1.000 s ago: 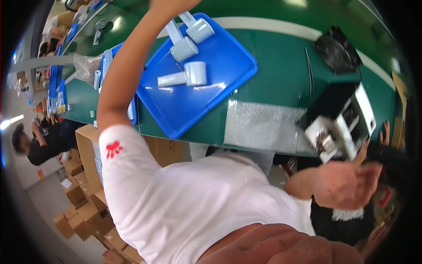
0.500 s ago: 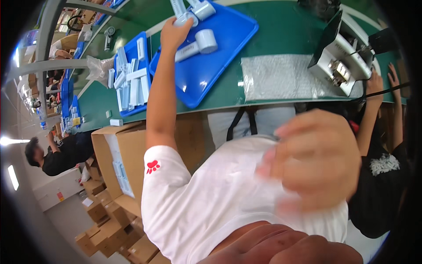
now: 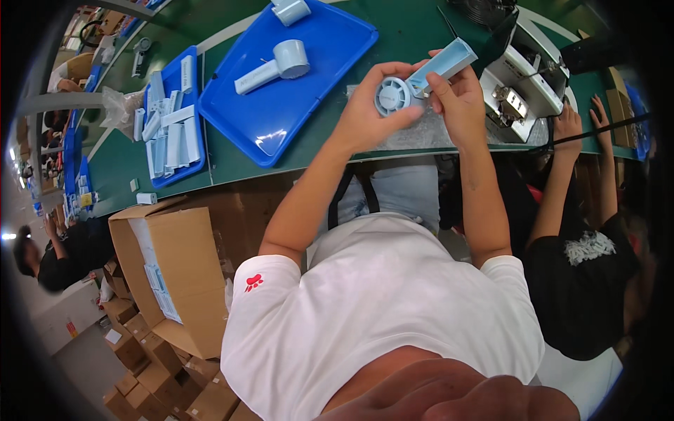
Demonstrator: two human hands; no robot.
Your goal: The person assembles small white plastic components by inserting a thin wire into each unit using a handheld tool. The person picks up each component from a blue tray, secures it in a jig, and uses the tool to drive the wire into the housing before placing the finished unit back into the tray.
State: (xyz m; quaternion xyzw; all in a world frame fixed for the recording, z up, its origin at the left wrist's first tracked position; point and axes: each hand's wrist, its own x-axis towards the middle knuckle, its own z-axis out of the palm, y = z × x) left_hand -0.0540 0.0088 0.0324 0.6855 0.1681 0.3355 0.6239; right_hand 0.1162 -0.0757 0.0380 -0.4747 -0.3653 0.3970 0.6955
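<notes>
A light blue handheld fan (image 3: 393, 97) is held between my two hands above the bench, its round grille facing up. My left hand (image 3: 372, 109) is closed round the fan's head. The fingers of my right hand (image 3: 460, 98) grip its handle (image 3: 449, 63), which looks hollow and open along its upper side. To the left, a blue tray (image 3: 309, 105) carries another fan with a round head (image 3: 291, 59) lying on its side, and part of one more fan (image 3: 290, 10) at its far edge.
A smaller blue tray (image 3: 198, 165) heaped with light blue handle parts stands at the left. Bubble wrap (image 3: 414, 137) lies beneath my hands. A white and black machine (image 3: 516, 105) stands to the right, near a co-worker's hands (image 3: 567, 128). An open carton (image 3: 186, 259) sits below the bench.
My left hand has moved right from the large tray, bringing a fan with it. My right hand, blurred before my chest earlier, now grips that fan's handle. The whole view has shifted.
</notes>
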